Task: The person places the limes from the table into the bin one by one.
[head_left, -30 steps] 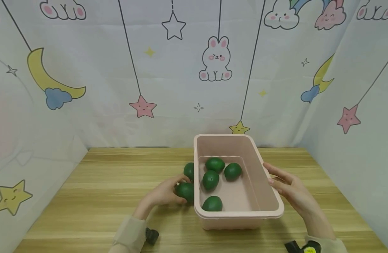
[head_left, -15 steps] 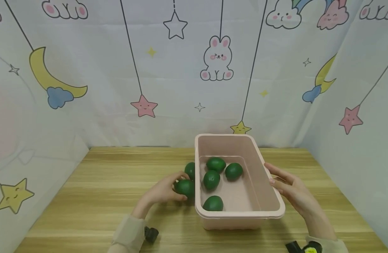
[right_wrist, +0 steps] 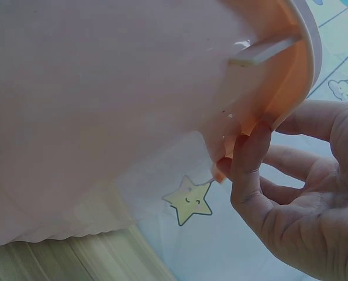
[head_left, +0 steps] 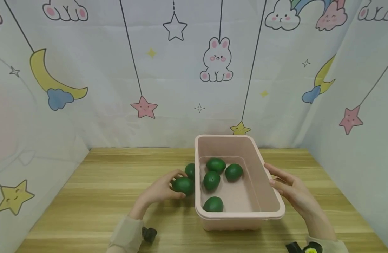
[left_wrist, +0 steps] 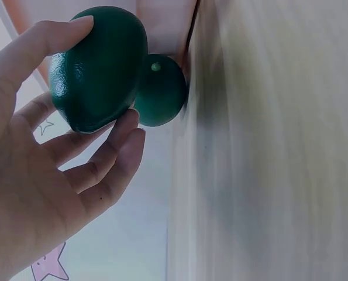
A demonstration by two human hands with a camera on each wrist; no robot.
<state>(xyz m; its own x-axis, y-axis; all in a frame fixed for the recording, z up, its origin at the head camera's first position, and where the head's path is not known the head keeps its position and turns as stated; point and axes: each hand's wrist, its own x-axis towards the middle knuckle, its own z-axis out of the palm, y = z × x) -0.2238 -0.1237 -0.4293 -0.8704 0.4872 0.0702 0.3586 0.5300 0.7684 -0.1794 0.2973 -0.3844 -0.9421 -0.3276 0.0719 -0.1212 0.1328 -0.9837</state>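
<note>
In the head view my left hand (head_left: 163,188) grips a smooth, dark green egg-shaped fruit (head_left: 183,186) just left of the pink plastic bin (head_left: 239,214). The left wrist view shows the thumb over one side of this fruit (left_wrist: 100,70) and fingertips against the other, with the fruit raised off the wood. Behind it a second green fruit (left_wrist: 162,91), with a pale stem nub, rests on the table by the bin. My right hand (head_left: 295,195) holds the bin's right rim, its fingers curled over the edge (right_wrist: 252,149). Several similar green fruits (head_left: 211,180) lie inside the bin.
The bin stands on a wood-grain table (head_left: 118,175), right of the middle. White cloth (head_left: 175,77) printed with stars, moons and rabbits hangs behind the table and along both sides. A small black device (head_left: 149,234) sits at the left sleeve cuff.
My left hand has drawn the green fruit a little left and up, away from the bin's side. The right hand and the bin have stayed in place.
</note>
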